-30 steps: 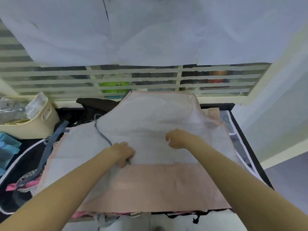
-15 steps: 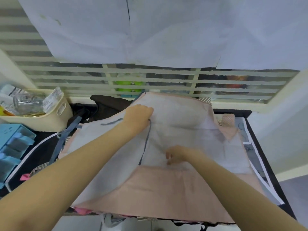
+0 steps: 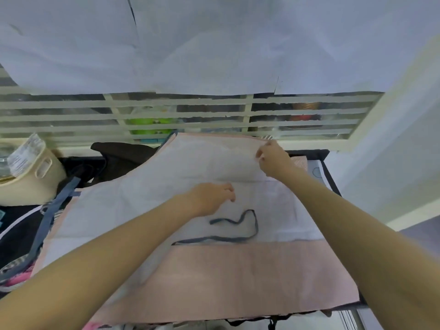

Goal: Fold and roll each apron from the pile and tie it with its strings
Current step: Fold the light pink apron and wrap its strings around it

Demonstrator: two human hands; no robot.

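Far left, a cream basket (image 3: 28, 184) sits on the desk (image 3: 329, 167) beside a blue strap (image 3: 51, 217) trailing down off the pale apron (image 3: 147, 203), which lies spread flat across the pile, its pink hem nearest the camera. At centre the left hand (image 3: 209, 197) rests on the cloth with fingers relaxed, holding nothing, just above a loose dark string (image 3: 238, 231) curled on the apron. Over on the right, the right hand (image 3: 273, 159) pinches the bib's far top corner.
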